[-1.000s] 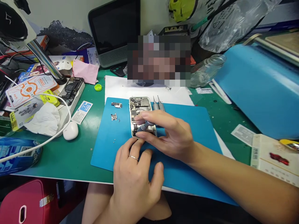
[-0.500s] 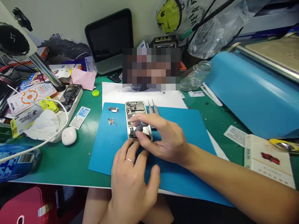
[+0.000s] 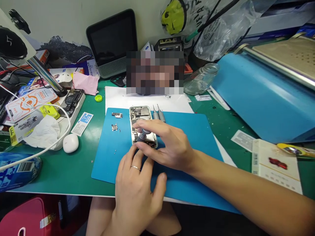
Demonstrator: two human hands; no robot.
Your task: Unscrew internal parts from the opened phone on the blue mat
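Nearest of all came the left hand, palm down, thumb held wide, fingers loosely spread, a ring on one of them! Its fingertips were right at the near end of the opened phone; whether they pressed on it or merely rested there, I couldn't tell. Just beyond, reaching across from the right, was the right hand, thumb and forefinger closed in a narrow pinch around a grey screwdriver.

And here was the relation that mattered: the phone lay flat on the blue mat, straight ahead of the left hand, its long axis running away from the person, far end leaning slightly left. The left hand had the near short edge; the right hand was over the lower half, screwdriver tilted above the near-left part, its tip hidden.

Farther up, two spare screwdrivers lay just right of the phone, roughly parallel with it, while a metal bracket sat apart on its left. Beyond the mat, white paper covered the green counter.
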